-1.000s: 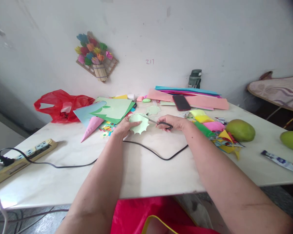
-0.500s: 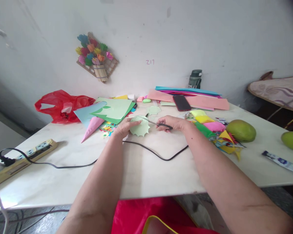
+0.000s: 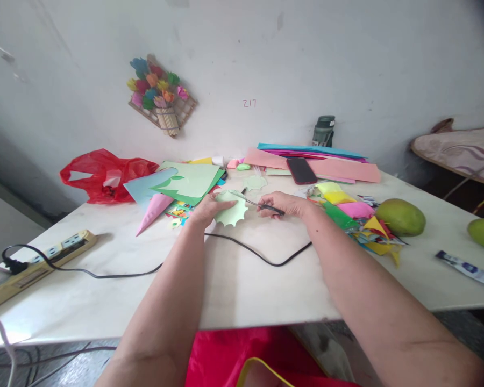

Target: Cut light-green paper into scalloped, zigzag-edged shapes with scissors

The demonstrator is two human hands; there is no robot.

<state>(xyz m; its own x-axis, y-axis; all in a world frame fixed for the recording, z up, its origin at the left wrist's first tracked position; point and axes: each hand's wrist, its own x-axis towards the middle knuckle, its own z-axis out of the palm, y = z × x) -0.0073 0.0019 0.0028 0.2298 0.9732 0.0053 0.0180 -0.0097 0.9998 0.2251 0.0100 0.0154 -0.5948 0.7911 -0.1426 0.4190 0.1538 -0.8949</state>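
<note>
A light green paper piece (image 3: 230, 212) with a scalloped, pointed edge is pinched by my left hand (image 3: 208, 208), thumb on top. My right hand (image 3: 275, 204) is closed around the dark handles of a pair of scissors (image 3: 252, 202). Their metal blades reach left to the upper right edge of the paper. Whether the blades are closed on it I cannot tell. Just behind lies another pale green paper cutout (image 3: 255, 183). A black cord (image 3: 246, 247) runs across the table in front of both hands.
Left are green paper sheets (image 3: 193, 180), a pink paper cone (image 3: 155, 212), a red plastic bag (image 3: 105, 172) and a power strip (image 3: 60, 250). Right are a phone (image 3: 301, 171), colourful clay packs (image 3: 341, 201), a green mango (image 3: 400, 217) and a tube (image 3: 465, 269). Paper strips (image 3: 318, 166) lie behind.
The whole view has shifted very slightly. My left hand has turned the scalloped paper a little; the scissors stay at its upper right edge.
</note>
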